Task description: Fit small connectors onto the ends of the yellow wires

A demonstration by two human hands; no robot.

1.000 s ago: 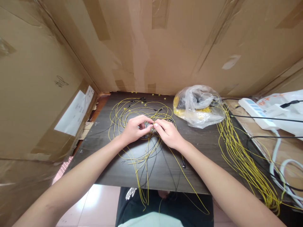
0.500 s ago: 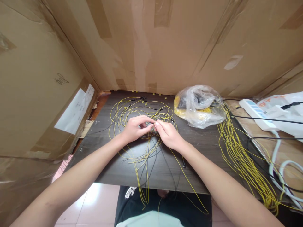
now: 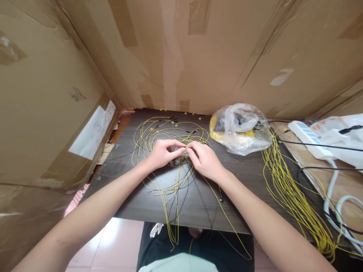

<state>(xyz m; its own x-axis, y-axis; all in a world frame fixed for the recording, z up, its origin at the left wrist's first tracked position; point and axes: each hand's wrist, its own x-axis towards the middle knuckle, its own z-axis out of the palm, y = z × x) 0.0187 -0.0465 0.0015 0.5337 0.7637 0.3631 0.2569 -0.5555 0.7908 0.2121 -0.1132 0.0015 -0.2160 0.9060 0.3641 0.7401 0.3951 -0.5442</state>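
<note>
Fingertip to fingertip, my two hands meet over the tangle of thin yellow wires (image 3: 141,133) on the dark tabletop. My left hand (image 3: 163,154) is closed in a pinch, thumb against forefinger. My right hand (image 3: 206,160) pinches close beside it. A tiny yellow bit (image 3: 186,148) shows between the fingertips; whether it is wire or a separate piece I cannot tell. Below the hands, a greyish round object is mostly hidden by them. Black plugs (image 3: 172,118) end some wires, and one black plug (image 3: 221,199) lies near my right forearm.
A clear plastic bag (image 3: 241,130) with yellow and black contents stands at the back right. Beside it a bundle of yellow wires (image 3: 286,185) hangs towards the table edge. A white power strip (image 3: 310,139) lies at right. Cardboard walls (image 3: 164,56) enclose the back and left. Small yellow bits lie about.
My right hand's fingers have shifted slightly and a yellow bit now shows between the fingertips. The whole view has moved a little; the wires lie about as before.
</note>
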